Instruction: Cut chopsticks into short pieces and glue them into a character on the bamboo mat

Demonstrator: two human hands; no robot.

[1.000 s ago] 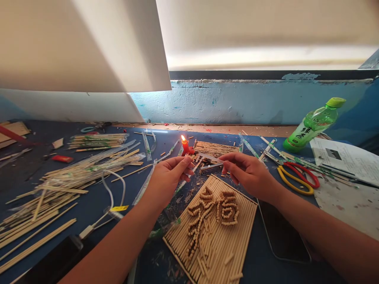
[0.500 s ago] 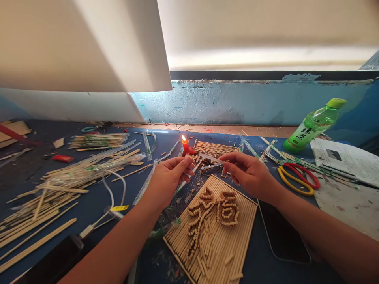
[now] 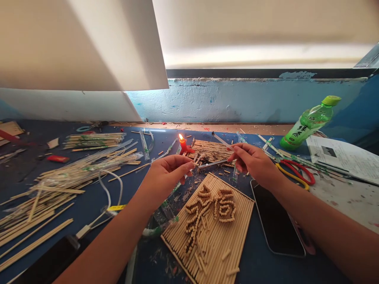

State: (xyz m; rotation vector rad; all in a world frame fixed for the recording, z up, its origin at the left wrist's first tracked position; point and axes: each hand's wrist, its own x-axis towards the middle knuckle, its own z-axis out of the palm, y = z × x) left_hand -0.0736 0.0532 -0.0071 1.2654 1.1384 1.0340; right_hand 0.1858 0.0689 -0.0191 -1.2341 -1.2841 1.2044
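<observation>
Pinched in my right hand (image 3: 247, 159) is a thin translucent stick (image 3: 222, 141), like a glue stick, its dark tip pointing up and left. Thumb and forefinger of my left hand (image 3: 171, 169) close on a tiny pale piece (image 3: 195, 164), perhaps a short wooden bit; fingers partly hide it. Between the hands, a lit red candle (image 3: 182, 145) stands just behind. Below them lies a panel of wooden sticks (image 3: 237, 240) with raised characters (image 3: 226, 207) of small round wooden pieces. A narrow shiny strip (image 3: 211, 163) sits by my right fingertips.
Bundled sticks (image 3: 94, 141) and plastic wrappers (image 3: 103, 161) spread over the left side, near a white cable (image 3: 121, 185). A phone (image 3: 278, 221) lies under my right forearm. Red-and-yellow-handled scissors (image 3: 299, 173), a green bottle (image 3: 308, 124) and printed paper (image 3: 340, 157) are at right.
My right hand has raised the translucent stick's tip, swinging it up and away from my left fingertips. My left hand keeps its pinch nearly in place. The view has shifted slightly.
</observation>
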